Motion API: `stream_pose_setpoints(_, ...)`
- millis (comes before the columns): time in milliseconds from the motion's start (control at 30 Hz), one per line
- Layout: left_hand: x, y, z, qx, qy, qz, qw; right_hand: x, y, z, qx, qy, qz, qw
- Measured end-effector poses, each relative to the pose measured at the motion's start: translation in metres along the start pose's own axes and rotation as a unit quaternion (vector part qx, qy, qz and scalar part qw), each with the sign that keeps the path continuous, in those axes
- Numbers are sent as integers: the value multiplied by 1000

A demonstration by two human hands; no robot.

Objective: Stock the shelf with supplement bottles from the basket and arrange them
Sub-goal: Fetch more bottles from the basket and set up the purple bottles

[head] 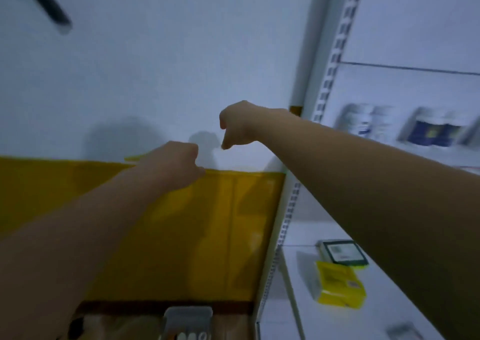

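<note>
yellow panel (181,222), yellow box (337,285), dark green box (342,252).

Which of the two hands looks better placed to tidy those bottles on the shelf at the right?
Probably right. The right hand looks empty and its arm lies beside the shelf with the blurred bottles. The left hand is over the yellow panel, farther from them.
</note>
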State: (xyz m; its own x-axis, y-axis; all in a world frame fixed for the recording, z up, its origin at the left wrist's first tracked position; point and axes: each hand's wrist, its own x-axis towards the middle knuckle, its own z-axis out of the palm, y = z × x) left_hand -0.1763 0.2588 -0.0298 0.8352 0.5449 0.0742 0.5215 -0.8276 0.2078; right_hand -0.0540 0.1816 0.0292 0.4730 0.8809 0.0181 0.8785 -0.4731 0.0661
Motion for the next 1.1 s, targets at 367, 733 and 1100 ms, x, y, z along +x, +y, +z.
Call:
stream_pose_setpoints(367, -50, 284, -30, -15, 17, 270, 962, -257, 187, -72, -11, 41, 284, 958)
stream_pose_setpoints(733, -172, 637, 23, -47, -36, 503, 862, -581, 373, -86, -40, 34, 517, 855)
stream_pose_setpoints(1100, -241, 908, 84, -62, -76, 602, 793, -784, 554, -58, -46, 16, 643, 764)
